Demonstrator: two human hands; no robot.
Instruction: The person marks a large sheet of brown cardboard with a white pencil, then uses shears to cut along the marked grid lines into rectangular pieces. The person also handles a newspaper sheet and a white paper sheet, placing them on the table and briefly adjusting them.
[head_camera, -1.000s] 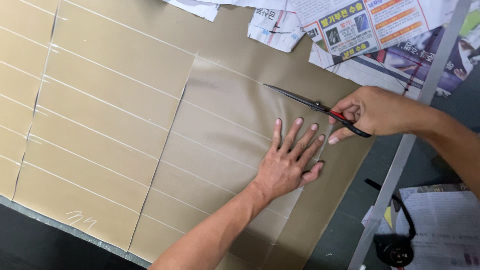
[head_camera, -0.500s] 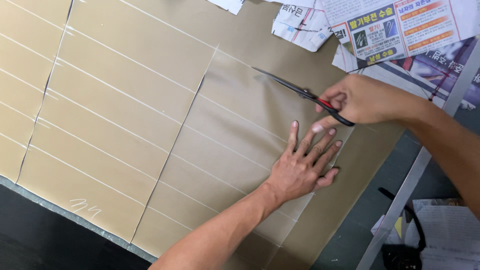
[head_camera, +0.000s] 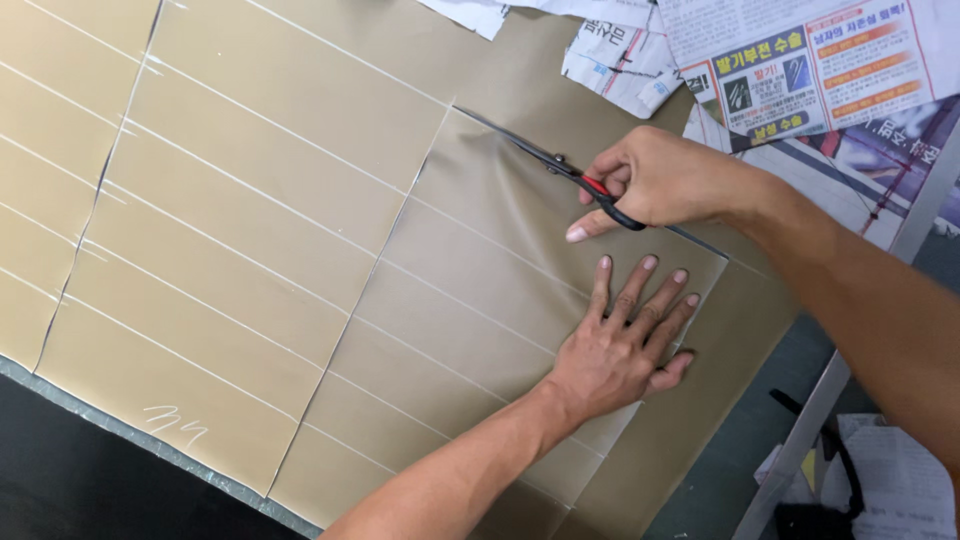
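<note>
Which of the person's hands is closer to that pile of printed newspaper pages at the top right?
Right. The right hand, gripping the red-handled scissors, is just below the printed newspaper pages; the left hand lies flat, lower on the tan sheet.

Smooth tan sheet with a faint sheen, like coated paper or thin film, scored with pale lines, covers the table. At one o'clock, dark metal scissors with glossy red and black plastic handles lie on it. Matt, crumpled printed newspaper sits at the top right corner.
</note>
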